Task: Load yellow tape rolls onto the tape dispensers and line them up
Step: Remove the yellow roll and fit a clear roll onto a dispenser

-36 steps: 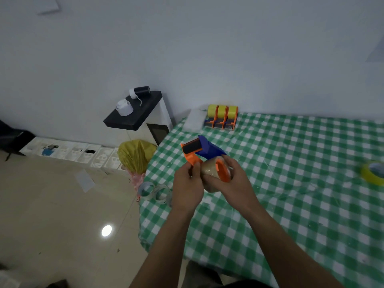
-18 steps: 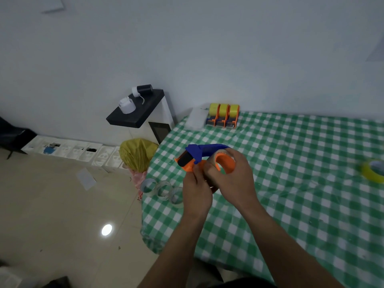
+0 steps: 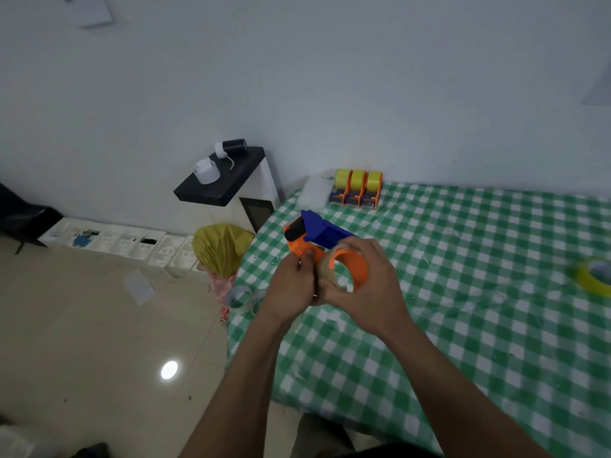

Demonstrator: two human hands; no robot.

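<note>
Fingers (image 3: pixel 362 247) of our right hand (image 3: pixel 373 292) curl round a pale tape roll (image 3: pixel 325 271) seated on an orange hub, while our left hand (image 3: pixel 291 285), thumb raised, grips the orange body of a blue-and-orange tape dispenser (image 3: pixel 317 229). We hold the two pressed together just left of centre frame, above the left edge of the table. A plain pale wall (image 3: pixel 330 77) fills the upper half of the frame and a beige tiled floor (image 3: pixel 82 342) the lower left. The table (image 3: pixel 479 325), under a green-and-white checked cloth, takes up the right and lower right. Left of it a white cabinet with a black top (image 3: pixel 211 193) stands against the wall, small white and black items lying on it. White moulded trays (image 3: pixel 115 241) line the foot of the wall at left, and a yellow bag (image 3: pixel 220 247) sits between them and the table. At the table's far left corner, close to the wall, three loaded dispensers (image 3: pixel 357 190) stand side by side, touching, each carrying yellow tape. A loose yellow roll (image 3: pixel 591 284) lies flat at the right edge of the frame, well apart from our hands. Empty tape cores (image 3: pixel 239 297) show just left of our left wrist, by the table's edge.
</note>
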